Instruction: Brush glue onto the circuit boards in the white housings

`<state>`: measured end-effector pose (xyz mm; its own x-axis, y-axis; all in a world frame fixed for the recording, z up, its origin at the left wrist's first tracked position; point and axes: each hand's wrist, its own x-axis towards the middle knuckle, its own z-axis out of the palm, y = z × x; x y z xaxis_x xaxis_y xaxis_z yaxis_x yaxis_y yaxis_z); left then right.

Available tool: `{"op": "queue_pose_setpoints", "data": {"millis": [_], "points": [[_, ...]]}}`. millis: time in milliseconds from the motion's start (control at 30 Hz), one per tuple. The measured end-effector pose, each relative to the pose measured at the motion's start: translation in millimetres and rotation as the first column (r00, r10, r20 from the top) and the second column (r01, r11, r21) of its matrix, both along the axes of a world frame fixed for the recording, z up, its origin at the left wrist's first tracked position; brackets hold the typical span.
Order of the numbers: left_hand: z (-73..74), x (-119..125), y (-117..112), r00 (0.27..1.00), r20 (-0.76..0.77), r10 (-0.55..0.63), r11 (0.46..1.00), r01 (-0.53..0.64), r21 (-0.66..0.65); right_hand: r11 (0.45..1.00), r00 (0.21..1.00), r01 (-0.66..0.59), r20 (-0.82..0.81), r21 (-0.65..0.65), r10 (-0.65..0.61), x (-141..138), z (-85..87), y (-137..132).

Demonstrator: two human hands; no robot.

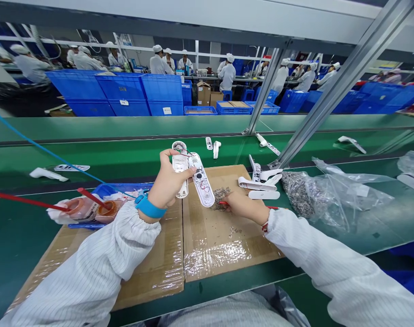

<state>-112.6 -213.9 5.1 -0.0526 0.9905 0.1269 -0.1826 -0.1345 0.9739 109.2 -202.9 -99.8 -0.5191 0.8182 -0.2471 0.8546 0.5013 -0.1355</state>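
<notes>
My left hand (171, 179) is closed around an opened white plastic housing. One half is a hollow shell (180, 164), and the other half (202, 184) carries a circuit board with thin red wires, tilted toward the right. A blue band circles the left wrist. My right hand (242, 206) is closed on a thin red tool (223, 203), whose far end shows behind the wrist; its tip is too small to make out. The fingertips are at a pile of small metal parts (220, 196) on a cardboard sheet (210, 254). A few more parts lie scattered nearer to me.
Several white housings (261, 184) lie right of the cardboard, beside a clear bag of small metal parts (300, 193). Left stands a blue tray (86, 225) with pinkish pots and red sticks. More housings rest on the green belt (142, 156). A metal post (343, 77) slants at right. Co-workers sit beyond blue crates (121, 93).
</notes>
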Motion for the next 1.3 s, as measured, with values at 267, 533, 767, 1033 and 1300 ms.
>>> {"op": "queue_pose_setpoints", "data": {"millis": [267, 533, 767, 1033, 1300], "points": [[-0.7, 4.2, 1.0, 0.999, -0.034, -0.006, 1.0, 0.005, -0.009, 0.995, 0.991, -0.087, -0.099, 0.05, 0.092, 13.9, 3.7, -2.6], [-3.6, 6.1, 0.4, 1.0, -0.009, -0.023, 1.0, 0.022, -0.016, 0.991, 0.981, -0.121, -0.147, 0.061, 0.129, 6.6, -2.9, -3.8], [-2.9, 4.4, 1.3, 1.0, -0.026, -0.013, 1.0, 0.012, -0.006, 0.991, 0.975, -0.122, -0.18, 0.055, 0.13, 8.4, -0.4, -6.2], [-5.9, 15.2, 2.5, 1.0, 0.007, -0.025, 0.997, 0.025, -0.067, 0.993, 0.918, -0.068, -0.384, 0.101, 0.102, 22.5, 52.4, -20.2], [-8.4, 48.7, -2.1, 0.979, 0.201, -0.043, 0.985, 0.076, -0.156, 0.881, 0.72, -0.007, -0.609, 0.472, 0.333, 0.2, 96.9, -57.7]]}}
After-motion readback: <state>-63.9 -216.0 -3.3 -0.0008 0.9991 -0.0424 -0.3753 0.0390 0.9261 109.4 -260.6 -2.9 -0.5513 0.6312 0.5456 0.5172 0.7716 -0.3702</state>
